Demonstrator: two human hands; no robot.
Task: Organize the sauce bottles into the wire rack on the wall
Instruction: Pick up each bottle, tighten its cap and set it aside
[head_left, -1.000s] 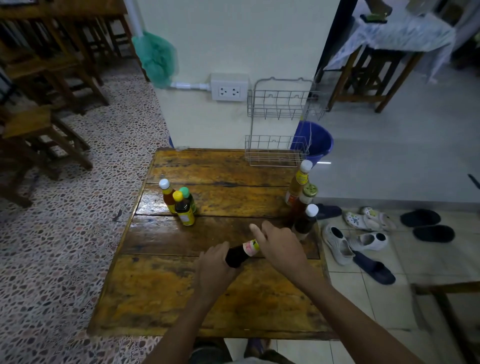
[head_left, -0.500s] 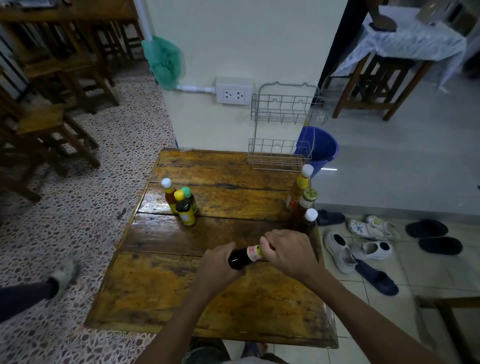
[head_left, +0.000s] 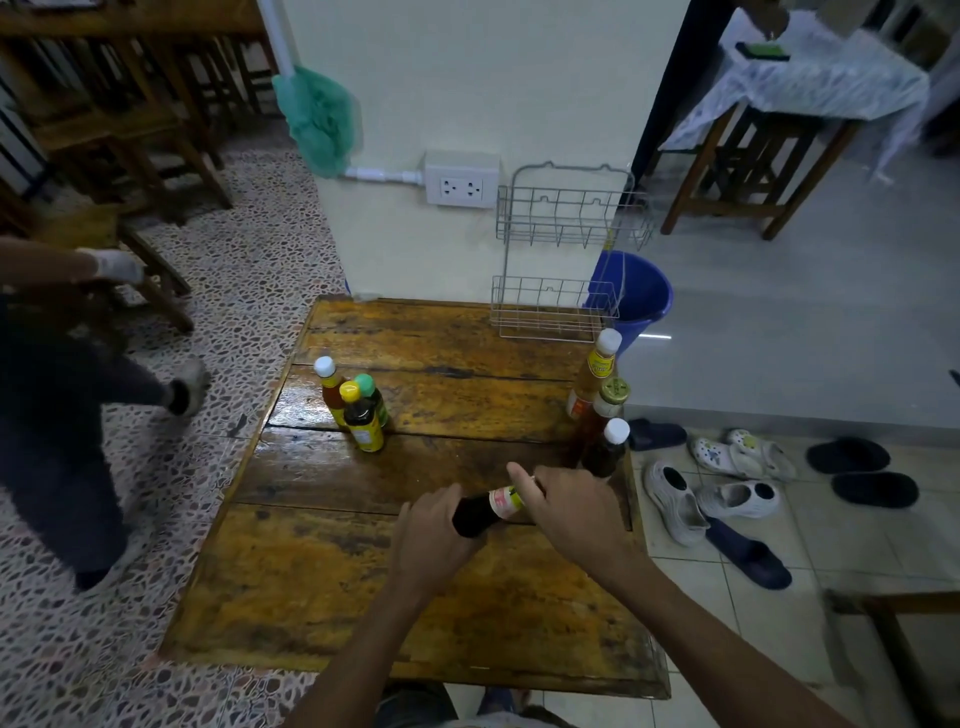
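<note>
- At the left edge of the frame another person steps across the terrazzo floor, well apart from our work; we leave them out of the handling.
- Left of centre on the wooden table, three small bottles stand upright in a tight cluster, touching or nearly so. We judge them light, and easiest to take by the body just under the cap.
- Just below centre, our left hand wraps the lower body of the dark sauce bottle, which lies tilted between both hands with its neck up and to the right.
- We judge this bottle to be glass and mostly full: rigid, fairly heavy for its size, smooth, and breakable if dropped on wood or tile. The firm hold belongs on the body, near the label, not on the cap alone.
- Our right hand curls over the neck and cap end, forefinger raised; the cap itself is hidden, so we cannot tell whether it is being tightened.
- At the table's right edge three taller bottles stand close together near the drop to the floor; we would lift them straight up, one at a time.
- Above centre-right, the wire rack hangs on the wall, with both of its tiers holding nothing.
</note>
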